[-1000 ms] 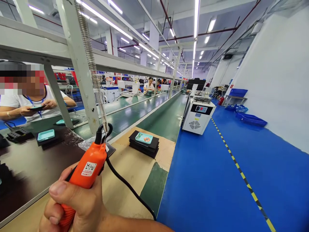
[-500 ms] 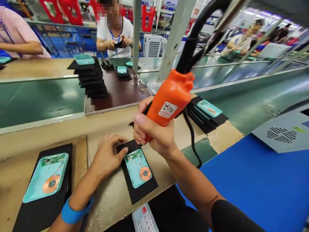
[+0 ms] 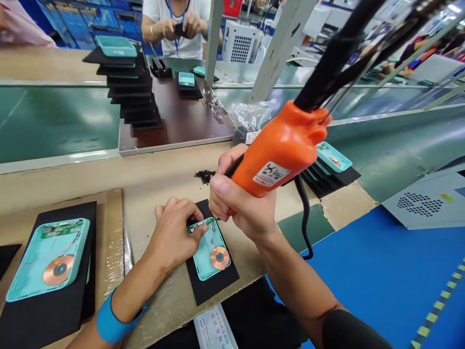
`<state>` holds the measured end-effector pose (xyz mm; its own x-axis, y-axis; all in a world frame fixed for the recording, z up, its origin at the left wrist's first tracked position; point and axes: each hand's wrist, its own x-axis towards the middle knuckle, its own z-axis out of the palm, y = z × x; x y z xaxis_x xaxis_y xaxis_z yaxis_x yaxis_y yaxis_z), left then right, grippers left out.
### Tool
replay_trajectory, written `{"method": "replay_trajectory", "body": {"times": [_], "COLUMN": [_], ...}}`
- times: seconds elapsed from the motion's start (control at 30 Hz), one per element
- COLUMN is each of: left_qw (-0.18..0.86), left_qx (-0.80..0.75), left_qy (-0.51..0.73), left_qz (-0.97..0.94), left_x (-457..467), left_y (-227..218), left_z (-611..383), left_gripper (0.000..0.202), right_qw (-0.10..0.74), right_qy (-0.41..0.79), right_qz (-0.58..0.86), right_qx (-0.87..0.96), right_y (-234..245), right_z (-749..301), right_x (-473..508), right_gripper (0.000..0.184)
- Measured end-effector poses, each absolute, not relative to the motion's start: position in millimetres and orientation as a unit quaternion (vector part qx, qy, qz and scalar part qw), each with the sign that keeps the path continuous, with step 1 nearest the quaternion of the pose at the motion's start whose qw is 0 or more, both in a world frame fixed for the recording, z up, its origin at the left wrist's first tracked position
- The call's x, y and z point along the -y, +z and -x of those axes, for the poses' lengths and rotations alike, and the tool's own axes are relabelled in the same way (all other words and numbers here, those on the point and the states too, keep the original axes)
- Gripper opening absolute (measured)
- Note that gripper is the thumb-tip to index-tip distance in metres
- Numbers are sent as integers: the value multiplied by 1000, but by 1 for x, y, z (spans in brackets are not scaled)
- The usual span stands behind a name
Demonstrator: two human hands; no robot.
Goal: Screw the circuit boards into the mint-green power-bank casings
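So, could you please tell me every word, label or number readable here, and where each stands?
White label on the orange screwdriver: too blurred to read.
Tag on the plastic bag: too blurred to read.
Paper sheet: print too small to read.

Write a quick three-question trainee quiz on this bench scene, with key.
1. Which hand grips the orange corded electric screwdriver?
2. True or false: the blue wristband is on the right wrist.
3. Fill the gap: the round coil on the teal housing under the left hand is ___ coloured.

Key: 1. the right hand. 2. False, it is on the left wrist. 3. copper.
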<state>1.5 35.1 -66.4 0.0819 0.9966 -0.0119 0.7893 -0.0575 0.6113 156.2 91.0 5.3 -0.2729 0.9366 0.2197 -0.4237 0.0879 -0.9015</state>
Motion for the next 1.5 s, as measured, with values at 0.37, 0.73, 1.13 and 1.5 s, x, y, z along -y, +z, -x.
{"method": "replay_trajectory", "body": {"times": [0.37, 0.73, 1.13, 1.5], "left_qw": [248, 245, 228, 203], "left_qx": [-644, -642, -641, -644], "left_qy": [221, 212, 221, 234], "left_qz": [-689, -695, -699, -699], "left_x": [-35, -34, -32, -29], "left_y": [-67, -68, -69, -68], "left_z": [-2, -3, -3, -3], "left_gripper": [8, 14, 9, 7], "right_qw": [542, 528, 507, 491], "right_qy": [618, 620, 630, 655], "right_qz": [260, 252, 245, 218], "right_qx": [507, 523, 534, 531], "right_y": [-2, -1, 1, -13], "right_z": [-156, -152, -154, -149], "right_x": [-92, -88, -89, -94], "right_gripper": [46, 45, 44, 43]}}
